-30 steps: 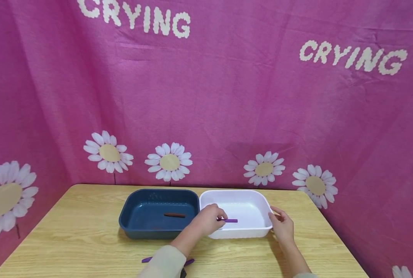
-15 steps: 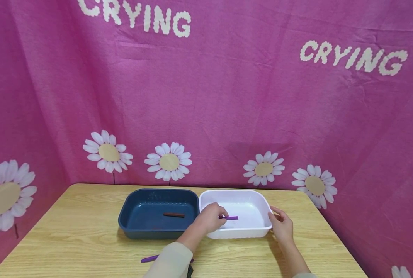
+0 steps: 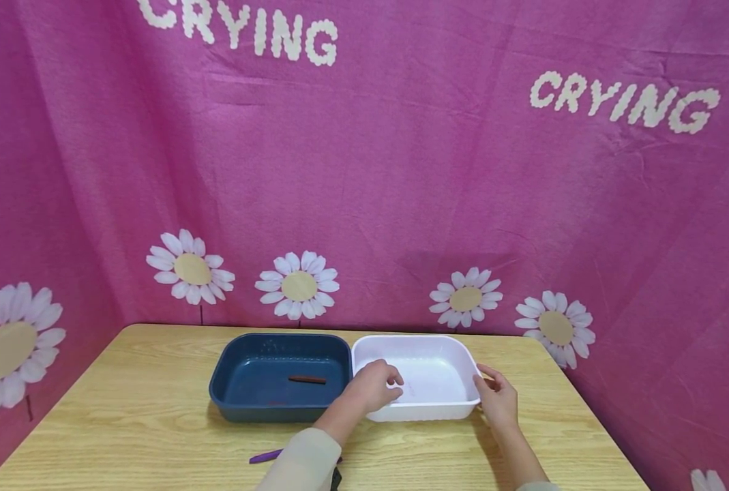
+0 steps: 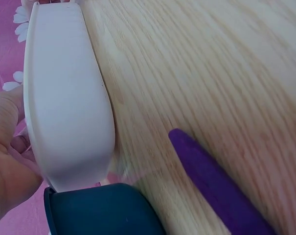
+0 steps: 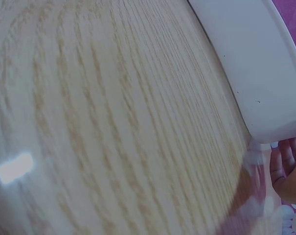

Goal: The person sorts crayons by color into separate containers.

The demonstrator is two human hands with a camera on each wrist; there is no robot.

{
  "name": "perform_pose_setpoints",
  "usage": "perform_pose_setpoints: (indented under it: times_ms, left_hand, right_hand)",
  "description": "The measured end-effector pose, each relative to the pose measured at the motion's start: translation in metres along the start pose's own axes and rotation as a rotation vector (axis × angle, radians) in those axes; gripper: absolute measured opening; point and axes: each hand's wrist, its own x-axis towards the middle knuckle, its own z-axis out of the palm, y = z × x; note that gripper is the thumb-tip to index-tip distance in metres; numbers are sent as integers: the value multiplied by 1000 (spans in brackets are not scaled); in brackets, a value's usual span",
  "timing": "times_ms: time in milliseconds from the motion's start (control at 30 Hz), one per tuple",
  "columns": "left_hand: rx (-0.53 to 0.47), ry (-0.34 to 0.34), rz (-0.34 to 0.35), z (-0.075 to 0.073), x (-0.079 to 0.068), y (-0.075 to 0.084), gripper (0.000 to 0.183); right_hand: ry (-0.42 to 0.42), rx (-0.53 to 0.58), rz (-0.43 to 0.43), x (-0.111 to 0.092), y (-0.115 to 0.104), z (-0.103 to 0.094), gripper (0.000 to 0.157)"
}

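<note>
My left hand (image 3: 373,387) reaches over the front left of the white tray (image 3: 438,411). Its thumb and forefinger stand apart with a gap between them, and nothing shows there. The purple stick it held is out of sight, and a faint purplish tint (image 3: 411,390) shows on the tray floor. At the tray's right end, my right hand (image 3: 499,399) grips the rim with thumb and fingers. In the right wrist view the fingers (image 5: 287,154) of that hand lie against the tray's end.
A dark blue tray (image 3: 266,413) stands left of the white one, side against side. A brown stick (image 3: 307,379) lies in it. Another purple stick (image 3: 264,456) lies on the wooden table (image 3: 155,436), partly under the left sleeve (image 3: 305,458). A pink curtain (image 3: 364,170) hangs behind.
The purple stick in my left hand was lifted slightly, then left the fingers and dropped out of view in the white tray. Thumb and forefinger have parted. My right hand stayed on the rim.
</note>
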Motion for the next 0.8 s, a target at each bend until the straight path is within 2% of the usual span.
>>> perform_pose_setpoints:
  times_ms: [300,600,800]
  left_hand:
    - [-27,-18,18,-8,-7,-6,16]
    - [3,-31,58,-20,-18,-2,18]
    - [39,-17,91,-31,-29,-3,17]
  right_hand:
    - [-14,-15,9,-1,-2,-1,37]
    - [-15,-7,10,-1,0,-1,37]
    - [-5,-10,-9,-1,-1,-1,37]
